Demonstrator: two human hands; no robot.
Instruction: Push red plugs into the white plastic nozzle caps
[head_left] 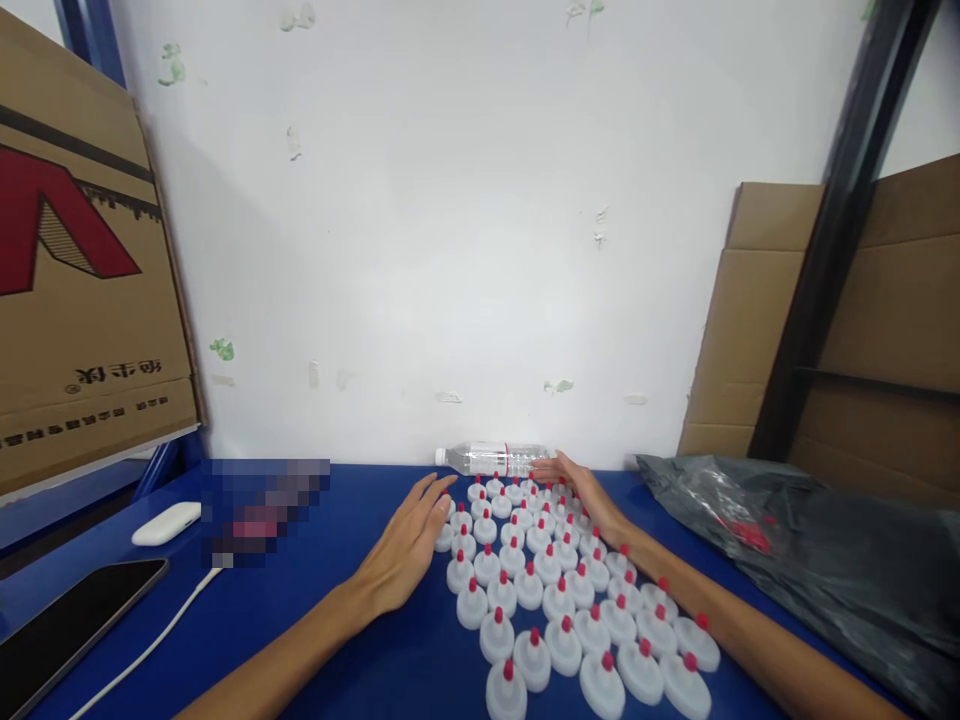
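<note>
Several white bottle caps with red tips [559, 590] stand packed in rows on the blue table [360, 660]. My left hand [405, 545] lies flat and open against the left edge of the group, fingers stretched forward. My right hand [581, 490] lies open along the far right edge of the group, fingers pointing left toward a clear plastic water bottle [495, 458] lying on its side by the wall. Neither hand holds anything.
A dark grey plastic bag [810, 550] lies at the right. A white charger [166, 522] with cable and a dark phone [67, 625] lie at the left. Cardboard boxes [82, 290] stand left and right; a white wall is close behind.
</note>
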